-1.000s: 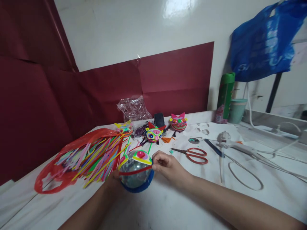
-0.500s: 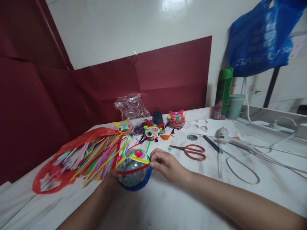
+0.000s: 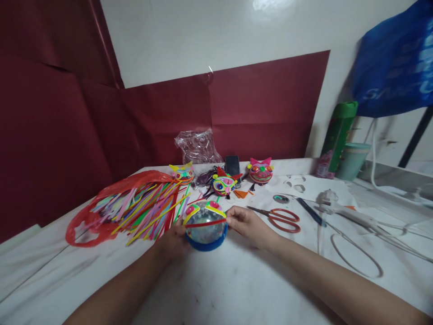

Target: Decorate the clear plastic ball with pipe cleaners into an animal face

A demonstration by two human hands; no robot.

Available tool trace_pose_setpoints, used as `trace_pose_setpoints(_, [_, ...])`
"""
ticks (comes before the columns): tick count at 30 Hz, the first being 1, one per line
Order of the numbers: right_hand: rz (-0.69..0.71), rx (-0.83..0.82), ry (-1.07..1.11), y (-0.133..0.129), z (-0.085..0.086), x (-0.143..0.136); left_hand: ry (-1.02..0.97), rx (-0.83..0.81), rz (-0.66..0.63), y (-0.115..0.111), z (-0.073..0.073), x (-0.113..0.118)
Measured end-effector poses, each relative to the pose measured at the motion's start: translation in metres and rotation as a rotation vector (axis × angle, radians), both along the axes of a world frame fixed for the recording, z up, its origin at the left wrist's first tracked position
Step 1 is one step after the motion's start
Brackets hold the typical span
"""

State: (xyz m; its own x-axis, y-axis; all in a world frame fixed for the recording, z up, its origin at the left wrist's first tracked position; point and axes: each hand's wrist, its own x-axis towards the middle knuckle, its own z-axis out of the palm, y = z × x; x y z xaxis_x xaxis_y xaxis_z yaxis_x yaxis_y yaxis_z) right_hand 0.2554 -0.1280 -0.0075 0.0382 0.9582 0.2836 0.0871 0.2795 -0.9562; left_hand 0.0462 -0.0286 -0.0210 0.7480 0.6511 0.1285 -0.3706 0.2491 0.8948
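Nearest: bare forearms reach in over the white, marble-patterned table. Between the hands is a clear ball, front and centre, with a blue band round its lower part and two eye shapes in pink, white, yellow and green on top.

Left hand grasps the ball's left side; its fingers are partly hidden. Right hand pinches the end of a red strip between thumb and forefinger at the ball's right edge. Strip runs across the front of the ball, below the eyes.

Left of the ball: many-coloured strips, fanned out on a red plastic bag. Right of the right hand: orange-handled scissors, blades pointing left; then a dark blue cutter and a white glue gun with looping cable.

Behind the ball, three decorated heads: yellow-eared head at left, red-eared head in the middle, pink-eared head at right. Dark phone lies just behind the middle one. Crumpled clear plastic sits further back.

Far right: green can beside a pale green cup, blue bag hanging above. Maroon paper covers the lower wall.
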Motion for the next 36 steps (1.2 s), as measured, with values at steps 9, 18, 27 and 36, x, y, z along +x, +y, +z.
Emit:
trace_pose_setpoints(9, [-0.006,0.004,0.051,0.002,-0.014,0.003,-0.083,0.034,-0.177,-0.003,0.005,0.003])
trace_pose_setpoints(18, [0.036,-0.089,0.175,0.008,-0.031,0.005,-0.099,0.09,-0.218,0.0,0.001,0.005])
trace_pose_setpoints(27, [0.013,-0.119,0.185,0.007,-0.03,0.003,-0.089,0.059,-0.209,0.002,-0.005,0.004])
trace_pose_setpoints(36, [-0.119,-0.06,0.108,0.015,-0.035,0.01,-0.038,0.029,-0.114,0.002,-0.003,0.009])
